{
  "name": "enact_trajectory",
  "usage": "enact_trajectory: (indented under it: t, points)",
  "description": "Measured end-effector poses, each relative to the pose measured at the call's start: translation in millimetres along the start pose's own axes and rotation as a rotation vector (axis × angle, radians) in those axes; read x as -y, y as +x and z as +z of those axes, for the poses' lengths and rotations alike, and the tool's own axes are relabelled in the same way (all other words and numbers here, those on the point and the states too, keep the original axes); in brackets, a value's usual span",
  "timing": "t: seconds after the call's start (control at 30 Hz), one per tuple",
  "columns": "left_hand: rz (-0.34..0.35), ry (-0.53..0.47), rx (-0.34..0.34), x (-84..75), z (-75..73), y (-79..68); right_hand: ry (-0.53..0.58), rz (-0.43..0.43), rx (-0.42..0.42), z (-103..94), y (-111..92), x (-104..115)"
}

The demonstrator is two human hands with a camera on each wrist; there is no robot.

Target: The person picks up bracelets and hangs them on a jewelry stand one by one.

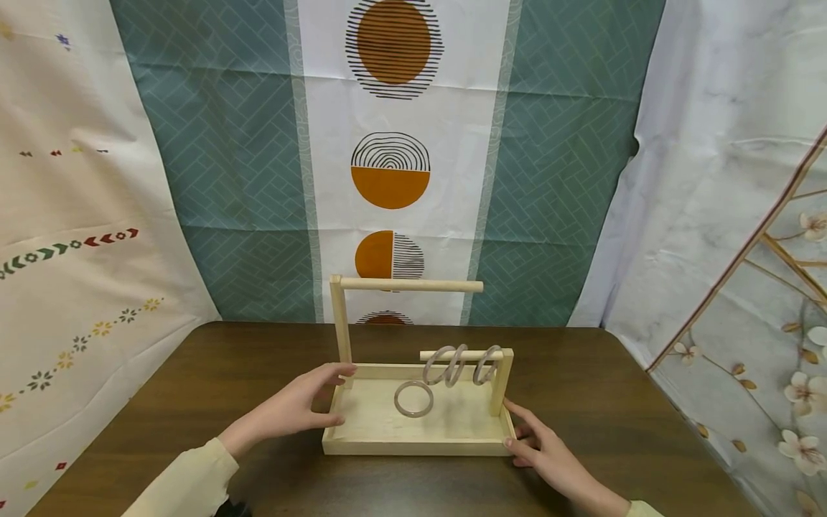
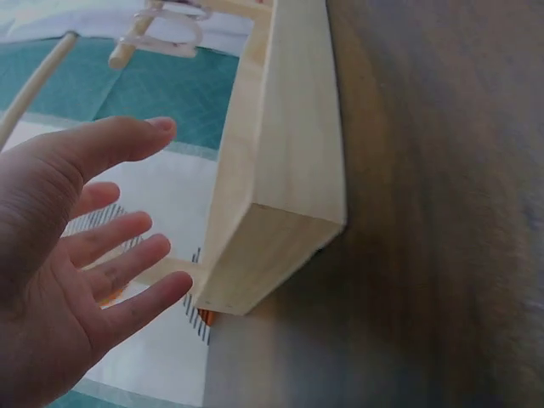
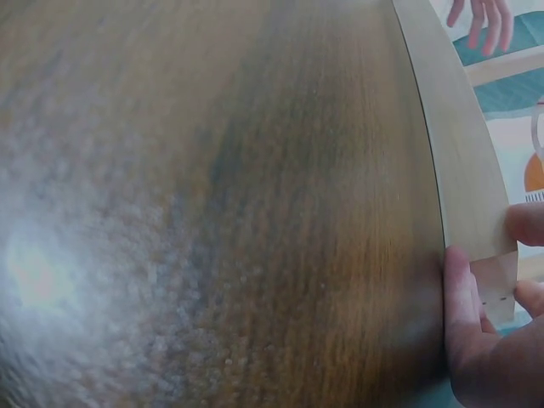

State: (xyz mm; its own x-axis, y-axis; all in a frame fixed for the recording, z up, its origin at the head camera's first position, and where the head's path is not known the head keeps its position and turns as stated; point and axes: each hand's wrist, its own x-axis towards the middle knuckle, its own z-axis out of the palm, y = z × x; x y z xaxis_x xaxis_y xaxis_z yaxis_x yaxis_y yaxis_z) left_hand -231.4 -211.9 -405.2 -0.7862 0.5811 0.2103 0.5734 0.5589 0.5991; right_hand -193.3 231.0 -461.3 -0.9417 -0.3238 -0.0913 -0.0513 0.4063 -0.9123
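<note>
A pale wooden tray stand (image 1: 420, 448) stands on the table, with a tall post and long bar (image 1: 413, 286) at left and a shorter post and low bar at right. Three translucent rings (image 1: 455, 366) hang on the low bar. Another ring (image 1: 413, 399) lies flat on the tray floor. Beside the tray's left end is my left hand (image 1: 300, 402), fingers spread and thumb apart; in the left wrist view it holds nothing. My right hand (image 1: 543, 449) grips the tray's front right corner, thumb (image 3: 525, 223) on the rim and fingers along the outside.
The brown wooden table (image 1: 258, 467) extends around the tray on all sides. Behind it hangs a green and white cloth (image 1: 400, 179) with orange circle patterns. Patterned cloths (image 1: 84, 301) border the left, and a floral one (image 1: 743, 323) the right.
</note>
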Motion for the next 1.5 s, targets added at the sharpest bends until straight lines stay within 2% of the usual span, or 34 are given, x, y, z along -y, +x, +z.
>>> enact_trajectory:
  t: [0.33, 0.5, 0.7, 1.1, 1.27, 1.5]
  points:
    - [-0.074, -0.020, -0.040, 9.3, 9.4, -16.1, 0.004, -0.005, -0.008, 0.9, -1.1, 0.1]
    - [-0.102, -0.106, -0.045, 13.3, 12.3, -21.0, 0.002, -0.009, -0.011, 0.3, -0.3, 0.5]
    - [-0.143, -0.195, -0.032, 17.6, 14.9, -25.5, 0.005, -0.008, -0.013, 0.7, 0.3, 0.9]
    - [-0.156, -0.229, 0.020, 20.1, 17.4, -30.9, -0.003, -0.013, -0.013, 1.0, -1.2, 2.1]
    - [-0.163, -0.235, 0.022, 23.5, 21.3, -31.9, -0.005, -0.010, -0.017, 1.5, -1.0, 2.4]
    - [-0.166, -0.300, 0.066, 28.7, 26.3, -33.4, 0.002, -0.006, -0.004, -0.2, -0.2, 1.3]
